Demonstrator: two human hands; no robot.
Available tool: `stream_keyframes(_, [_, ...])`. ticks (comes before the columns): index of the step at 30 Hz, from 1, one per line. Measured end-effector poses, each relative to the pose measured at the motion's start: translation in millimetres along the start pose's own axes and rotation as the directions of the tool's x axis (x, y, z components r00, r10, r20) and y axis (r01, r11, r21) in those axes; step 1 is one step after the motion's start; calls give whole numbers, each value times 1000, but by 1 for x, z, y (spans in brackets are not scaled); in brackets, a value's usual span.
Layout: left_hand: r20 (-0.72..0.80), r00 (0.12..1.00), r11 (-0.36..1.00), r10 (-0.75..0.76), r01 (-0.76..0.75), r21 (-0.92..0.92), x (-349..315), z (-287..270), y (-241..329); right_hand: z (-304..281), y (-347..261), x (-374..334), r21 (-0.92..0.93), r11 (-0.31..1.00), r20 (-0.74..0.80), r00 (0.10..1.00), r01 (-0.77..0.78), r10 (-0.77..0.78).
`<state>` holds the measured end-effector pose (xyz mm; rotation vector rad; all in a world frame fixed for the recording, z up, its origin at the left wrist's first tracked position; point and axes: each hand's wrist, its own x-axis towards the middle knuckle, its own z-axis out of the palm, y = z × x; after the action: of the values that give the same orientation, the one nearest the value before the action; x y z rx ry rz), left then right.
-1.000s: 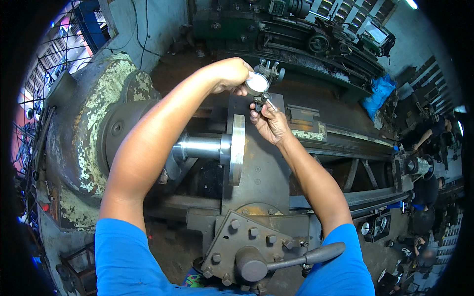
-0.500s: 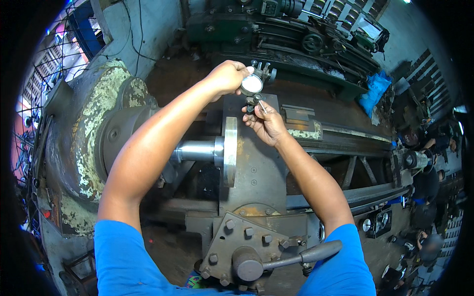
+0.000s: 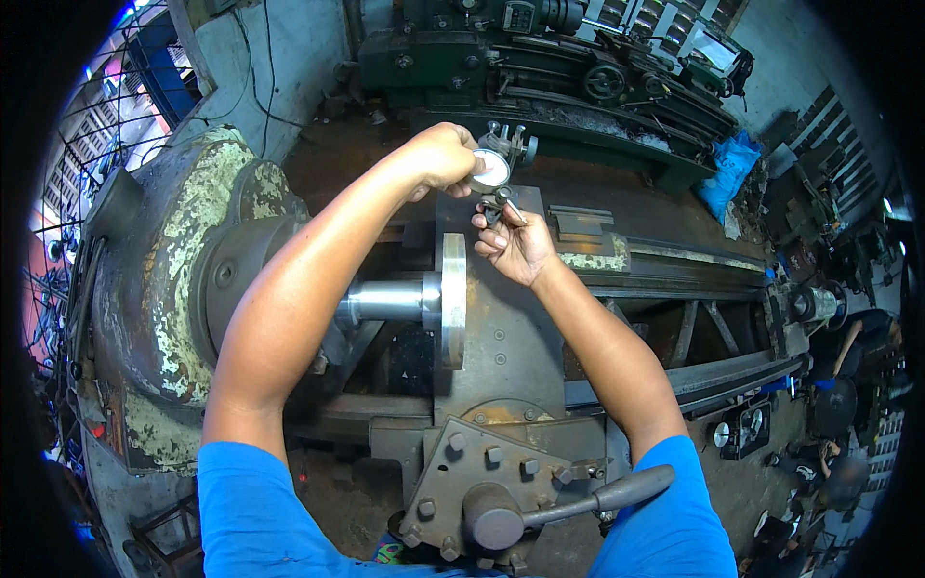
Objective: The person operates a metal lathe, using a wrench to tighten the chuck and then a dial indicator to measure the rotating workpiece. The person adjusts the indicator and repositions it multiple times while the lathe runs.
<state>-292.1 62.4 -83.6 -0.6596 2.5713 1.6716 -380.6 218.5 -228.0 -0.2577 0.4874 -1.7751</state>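
Note:
Both my arms reach over a big lathe. My left hand [image 3: 447, 160] is closed on the rim of a round, white-faced dial indicator [image 3: 491, 169]. Just below the dial, my right hand [image 3: 518, 239] pinches the small metal clamp [image 3: 501, 199] of its holder, with a short pin by the thumb. Nearer me, a shiny turned shaft with a flange disc [image 3: 453, 301] sticks out from the chuck [image 3: 226, 273] on the left. The disc stands on edge, apart from both hands. Part of the indicator is hidden behind my left fingers.
A bolted tool post [image 3: 496, 482] with a long lever handle [image 3: 631, 488] stands close to my body. Lathe bed rails [image 3: 674, 279] run off to the right. Beyond is a green lathe [image 3: 578, 87], with a blue plastic bag [image 3: 727, 178] beside it. Other people are at the far right.
Both hands stay on the dial indicator and its clamp. My right fingers have curled in a little more around the clamp. The view has shifted slightly.

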Motion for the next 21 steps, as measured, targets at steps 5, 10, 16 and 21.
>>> stream_keyframes(5, [-23,999,996,-42,44,75,-5,-1,4,-2,-9,0,-30,995,118,988,-93,96])
stream_keyframes(10, [7,999,993,-40,39,108,-7,-3,6,7,-10,-5,-200,978,-103,994,-58,38])
stream_keyframes(16, [101,994,994,-49,39,99,-9,-10,7,7,-15,-16,-245,969,-139,990,-39,5])
stream_keyframes(21, [133,989,997,-67,61,51,-8,-10,6,2,-28,-2,-594,799,-331,879,88,-343])
